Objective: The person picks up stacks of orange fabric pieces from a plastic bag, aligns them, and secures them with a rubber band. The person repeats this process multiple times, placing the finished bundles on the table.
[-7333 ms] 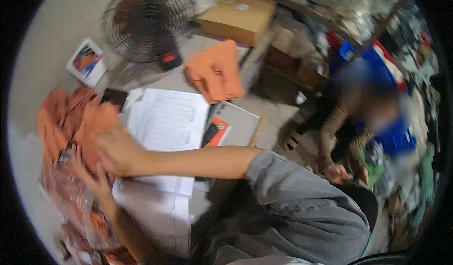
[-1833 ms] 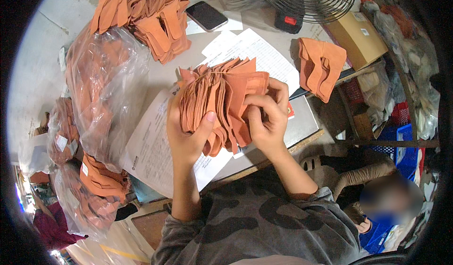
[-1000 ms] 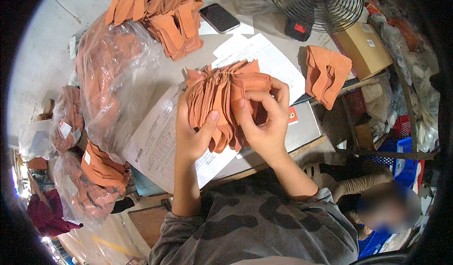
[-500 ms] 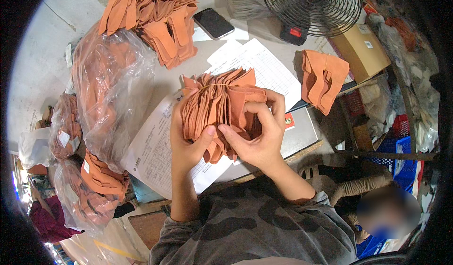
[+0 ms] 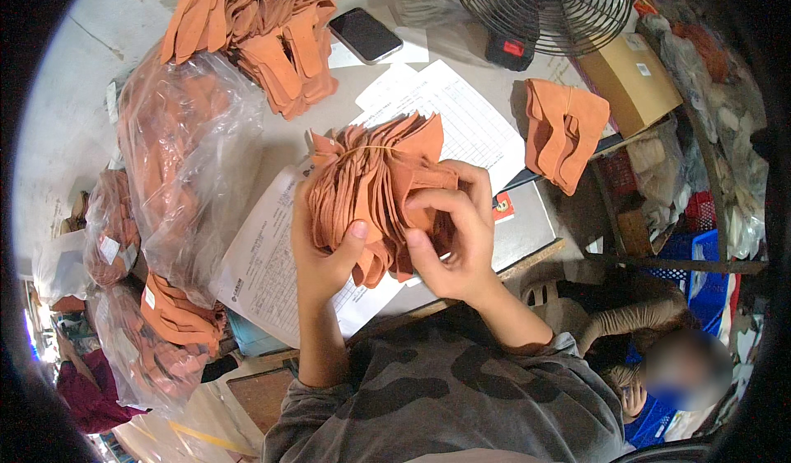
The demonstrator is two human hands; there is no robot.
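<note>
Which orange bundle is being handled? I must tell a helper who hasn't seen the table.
Start at the black wire fan at the table's far edge, then come toward the person over the printed sheets. The bundle of orange cloth pieces is held upright there between the left hand and right hand. Unlike the loose pile and the bagged ones, it is cinched by a thin rubber band.

Bare paper sheets [image 5: 461,117] right of the hands give open passage, bounded by a small orange stack [image 5: 567,129] and the fan [image 5: 548,6] behind. Left side blocked: clear bag of orange pieces [image 5: 185,158] just beside the left hand [image 5: 325,253]. Far edge taken by a loose orange pile [image 5: 264,26] and phone [image 5: 365,35].
</note>
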